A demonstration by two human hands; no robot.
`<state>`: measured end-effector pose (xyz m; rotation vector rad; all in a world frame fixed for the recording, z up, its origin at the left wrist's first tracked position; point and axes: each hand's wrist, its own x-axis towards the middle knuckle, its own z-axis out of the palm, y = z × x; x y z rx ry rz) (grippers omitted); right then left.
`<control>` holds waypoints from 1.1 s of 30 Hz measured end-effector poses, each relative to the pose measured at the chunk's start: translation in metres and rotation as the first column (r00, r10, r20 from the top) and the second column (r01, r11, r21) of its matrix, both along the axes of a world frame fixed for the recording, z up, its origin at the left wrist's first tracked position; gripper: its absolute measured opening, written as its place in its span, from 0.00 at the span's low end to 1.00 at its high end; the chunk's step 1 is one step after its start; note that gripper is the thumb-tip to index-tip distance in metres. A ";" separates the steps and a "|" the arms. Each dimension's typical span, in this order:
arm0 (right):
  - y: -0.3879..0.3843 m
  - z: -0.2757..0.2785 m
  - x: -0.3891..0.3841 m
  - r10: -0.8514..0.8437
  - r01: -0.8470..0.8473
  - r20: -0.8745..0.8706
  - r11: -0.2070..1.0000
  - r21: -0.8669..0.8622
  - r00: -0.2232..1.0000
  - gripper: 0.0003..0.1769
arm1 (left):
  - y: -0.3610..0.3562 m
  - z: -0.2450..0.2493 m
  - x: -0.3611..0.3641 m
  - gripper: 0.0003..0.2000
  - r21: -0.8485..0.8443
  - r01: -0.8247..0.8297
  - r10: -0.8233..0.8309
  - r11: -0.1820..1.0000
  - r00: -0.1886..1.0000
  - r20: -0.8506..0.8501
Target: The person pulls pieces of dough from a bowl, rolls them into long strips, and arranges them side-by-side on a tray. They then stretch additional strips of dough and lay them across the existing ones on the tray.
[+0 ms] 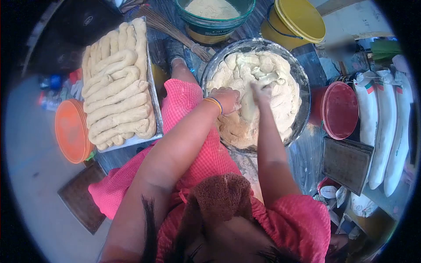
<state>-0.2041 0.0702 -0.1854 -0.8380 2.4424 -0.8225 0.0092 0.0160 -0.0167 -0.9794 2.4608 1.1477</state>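
A wide, dark-rimmed basin (305,103) sits in front of me, filled with pale, soft dough (280,109). My left hand (226,100), with a yellow band at its wrist, is closed in a fist at the dough's left side. My right hand (262,93) is sunk into the middle of the mass, fingers curled round the dough and coated with it. Close above that hand, a fold of dough stands up. On the left, a metal tray (153,103) carries several thick dough ropes (116,109) laid side by side.
A green tub (245,17) of flour and a yellow bucket (298,22) stand behind the basin. A straw broom (171,28) lies behind the tray. To the right are a red bucket (340,109), a dark baking pan (346,162) and white sacks (381,131). Orange lids (70,131) are at left.
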 end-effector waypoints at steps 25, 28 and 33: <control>0.126 0.211 0.030 0.436 0.248 0.582 0.612 -0.751 0.686 0.16 | 0.002 -0.010 -0.001 0.21 0.148 0.105 -0.096 0.984 0.993 -0.063; 0.100 0.266 0.050 0.447 0.186 0.604 0.682 -0.707 0.659 0.15 | 0.018 -0.017 -0.015 0.24 0.071 0.130 -0.101 0.989 0.943 -0.316; 0.026 0.257 0.050 0.517 -0.210 0.285 0.703 -0.680 0.807 0.18 | 0.023 -0.013 -0.049 0.21 0.579 0.087 0.150 0.811 0.924 -0.351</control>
